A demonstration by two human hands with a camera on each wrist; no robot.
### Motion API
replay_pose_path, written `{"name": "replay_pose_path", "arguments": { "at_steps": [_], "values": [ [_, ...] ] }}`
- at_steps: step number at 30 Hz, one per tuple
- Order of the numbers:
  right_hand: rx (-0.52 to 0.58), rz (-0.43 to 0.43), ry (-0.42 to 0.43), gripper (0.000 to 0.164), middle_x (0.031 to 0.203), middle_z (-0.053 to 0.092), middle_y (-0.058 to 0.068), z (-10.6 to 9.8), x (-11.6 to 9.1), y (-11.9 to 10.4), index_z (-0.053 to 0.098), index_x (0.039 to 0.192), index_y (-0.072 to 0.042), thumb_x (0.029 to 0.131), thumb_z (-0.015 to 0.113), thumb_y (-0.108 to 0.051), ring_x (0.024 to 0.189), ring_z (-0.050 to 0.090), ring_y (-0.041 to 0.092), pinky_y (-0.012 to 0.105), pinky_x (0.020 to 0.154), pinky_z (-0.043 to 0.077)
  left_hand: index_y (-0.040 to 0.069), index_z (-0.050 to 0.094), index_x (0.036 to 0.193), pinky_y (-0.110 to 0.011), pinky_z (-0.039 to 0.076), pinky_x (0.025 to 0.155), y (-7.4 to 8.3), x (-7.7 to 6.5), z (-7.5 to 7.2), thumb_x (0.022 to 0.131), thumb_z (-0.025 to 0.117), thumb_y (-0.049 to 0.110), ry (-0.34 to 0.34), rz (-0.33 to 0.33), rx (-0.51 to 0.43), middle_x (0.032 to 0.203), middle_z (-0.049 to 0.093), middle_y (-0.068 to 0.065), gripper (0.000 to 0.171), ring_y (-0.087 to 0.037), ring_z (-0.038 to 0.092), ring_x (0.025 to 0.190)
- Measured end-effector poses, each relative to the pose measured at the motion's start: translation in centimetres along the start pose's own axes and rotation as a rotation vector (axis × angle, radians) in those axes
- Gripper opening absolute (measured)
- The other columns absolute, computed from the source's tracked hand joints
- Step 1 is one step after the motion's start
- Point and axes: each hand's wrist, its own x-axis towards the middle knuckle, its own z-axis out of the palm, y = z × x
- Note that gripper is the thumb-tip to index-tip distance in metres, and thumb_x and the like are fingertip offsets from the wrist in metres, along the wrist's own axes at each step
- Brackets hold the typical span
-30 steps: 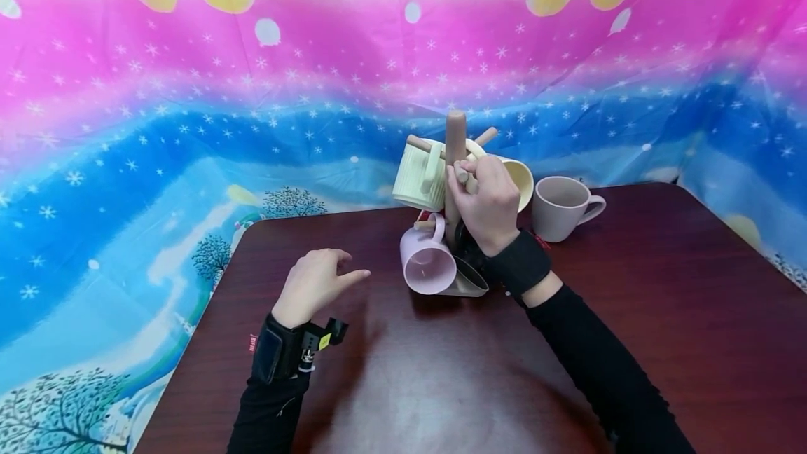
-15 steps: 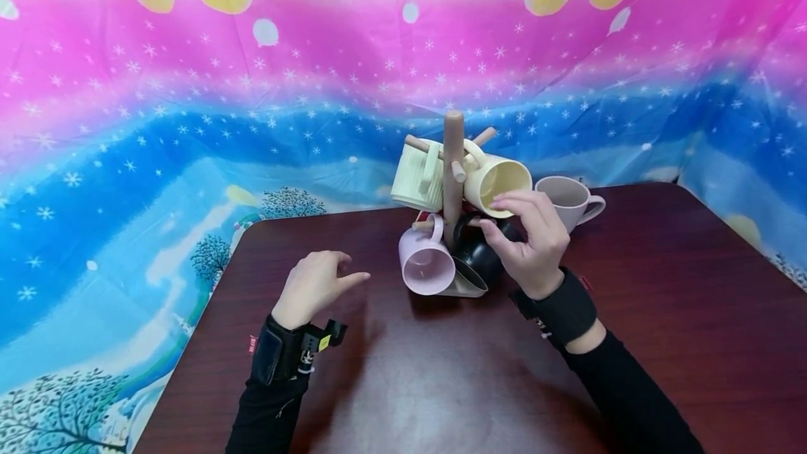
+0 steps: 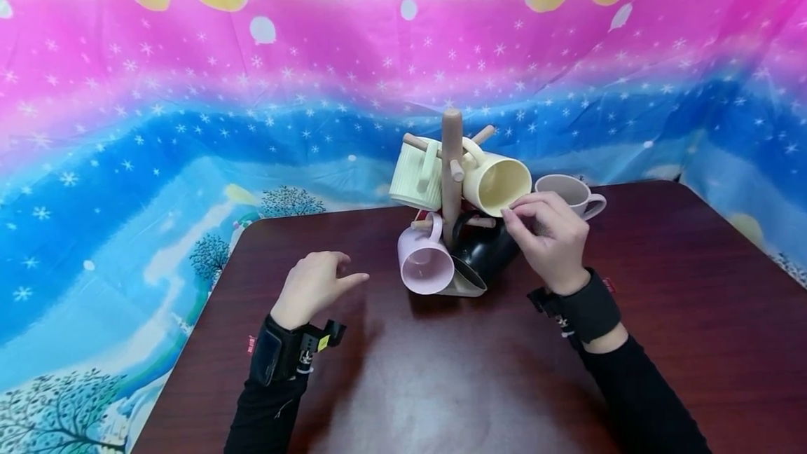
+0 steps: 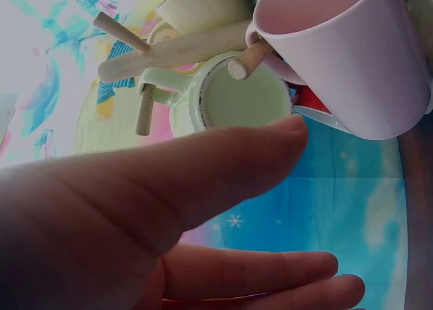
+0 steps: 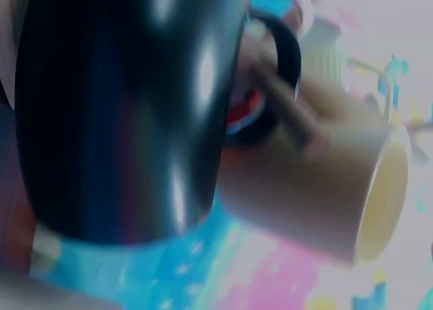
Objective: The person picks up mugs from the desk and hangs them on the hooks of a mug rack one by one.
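Observation:
A wooden mug rack [image 3: 451, 188] stands near the back of the table. On its upper pegs hang a pale green ribbed mug [image 3: 414, 177] and a yellow mug [image 3: 502, 186]. Lower down are a pink mug [image 3: 425, 263] and a black mug [image 3: 488, 251], their mouths tipped forward. My right hand [image 3: 555, 238] hovers beside the yellow and black mugs, fingers loosely bent, nothing in it. Away to the rack's left, my left hand [image 3: 313, 286] is held with thumb and fingers apart, holding nothing. The left wrist view shows its thumb [image 4: 230, 158] before the green mug.
A greyish mug [image 3: 567, 191] stands upright right of the rack, partly hidden by my right hand. Something red shows behind the rack's post. The dark wooden table [image 3: 441, 377] meets a colourful printed cloth [image 3: 328, 90] at its back edge.
My right hand has released the rack's front upper peg and moved right and down, uncovering the yellow and black mugs. My left hand has stayed in place.

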Motion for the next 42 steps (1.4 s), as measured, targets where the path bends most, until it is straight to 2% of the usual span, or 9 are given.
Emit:
{"name": "replay_pose_path", "arguments": {
  "at_steps": [6, 12, 18, 23, 28, 33, 35, 38, 42],
  "values": [
    [0.014, 0.304, -0.026, 0.01, 0.075, 0.067, -0.008, -4.2, 1.3, 4.9, 0.07, 0.072, 0.006, 0.072, 0.074, -0.004, 0.08, 0.06, -0.001, 0.012, 0.069, 0.042, 0.004, 0.066, 0.108, -0.028, 0.046, 0.06, 0.0, 0.0, -0.1, 0.08, 0.067, 0.042, 0.013, 0.013, -0.006, 0.083, 0.069, -0.006, 0.047, -0.01, 0.052, 0.058],
    [0.452, 0.812, 0.013, 0.023, 0.096, 0.07, -0.005, -9.6, -0.1, 11.9, 0.067, 0.106, 0.001, 0.083, 0.065, -0.004, 0.095, 0.061, 0.005, 0.013, 0.082, 0.042, 0.005, 0.066, 0.108, -0.028, 0.046, 0.061, -0.1, 0.2, -0.1, 0.08, 0.067, 0.042, 0.014, 0.013, -0.005, 0.079, 0.067, -0.004, 0.046, -0.011, 0.054, 0.061],
    [0.727, 1.1, -0.297, 0.054, 0.145, 0.038, -0.01, -13.2, -3.1, 16.3, 0.024, 0.146, -0.013, 0.096, 0.043, -0.021, 0.13, 0.034, -0.004, 0.024, 0.115, 0.008, 0.005, 0.066, 0.108, -0.026, 0.045, 0.059, -0.1, 0.4, 0.0, 0.08, 0.067, 0.043, 0.001, 0.005, -0.014, 0.075, 0.066, -0.002, 0.047, -0.011, 0.053, 0.06],
    [0.576, 1.17, -0.317, 0.059, 0.154, 0.013, -0.011, -13.2, -3.3, 18.2, 0.02, 0.147, -0.022, 0.095, 0.047, -0.026, 0.14, 0.011, 0.0, 0.03, 0.115, -0.004, 0.006, 0.066, 0.11, -0.026, 0.045, 0.058, -0.2, 0.7, -0.2, 0.079, 0.067, 0.044, -0.011, -0.019, -0.015, 0.077, 0.065, -0.002, 0.049, -0.012, 0.053, 0.062],
    [0.307, 1.217, -0.481, 0.066, 0.148, 0.027, -0.008, -12.7, -3.2, 19.4, 0.02, 0.147, -0.016, 0.092, 0.051, -0.033, 0.132, 0.027, -0.004, 0.035, 0.116, 0.006, 0.006, 0.065, 0.11, -0.027, 0.046, 0.06, -0.3, 1.0, -0.3, 0.079, 0.067, 0.045, -0.02, -0.024, 0.0, 0.077, 0.066, -0.002, 0.05, -0.012, 0.054, 0.064],
    [0.346, 1.225, -0.45, 0.069, 0.133, 0.039, -0.008, -12.6, -4.7, 19.9, 0.019, 0.147, -0.013, 0.091, 0.055, -0.031, 0.113, 0.041, -0.012, 0.034, 0.114, 0.011, 0.006, 0.065, 0.11, -0.026, 0.046, 0.06, -0.4, 1.0, 0.0, 0.079, 0.068, 0.044, -0.025, -0.019, -0.01, 0.074, 0.064, -0.001, 0.049, -0.012, 0.053, 0.063],
    [0.396, 1.23, -0.394, 0.068, 0.127, 0.044, -0.009, -12.5, -5.3, 20.0, 0.021, 0.147, -0.013, 0.09, 0.056, -0.029, 0.111, 0.044, -0.012, 0.026, 0.111, 0.025, 0.006, 0.065, 0.11, -0.027, 0.046, 0.061, -0.4, 0.8, 0.1, 0.079, 0.068, 0.043, -0.025, -0.014, -0.012, 0.075, 0.064, -0.001, 0.048, -0.012, 0.054, 0.064],
    [0.453, 1.23, -0.326, 0.066, 0.115, 0.049, -0.014, -12.5, -5.8, 20.0, 0.025, 0.146, -0.011, 0.09, 0.057, -0.023, 0.103, 0.05, -0.013, 0.011, 0.093, 0.041, 0.006, 0.065, 0.11, -0.03, 0.048, 0.065, -0.4, 0.6, 0.3, 0.08, 0.068, 0.041, -0.027, -0.009, -0.011, 0.079, 0.066, -0.002, 0.047, -0.013, 0.057, 0.067],
    [0.475, 1.202, -0.291, 0.063, 0.109, 0.05, -0.017, -12.5, -6.1, 20.0, 0.028, 0.145, -0.01, 0.089, 0.058, -0.019, 0.096, 0.052, -0.014, 0.003, 0.075, 0.044, 0.006, 0.065, 0.111, -0.031, 0.05, 0.067, -0.4, 0.4, 0.6, 0.079, 0.069, 0.041, -0.029, -0.011, -0.015, 0.082, 0.068, -0.003, 0.047, -0.014, 0.059, 0.07]
  ]
}}
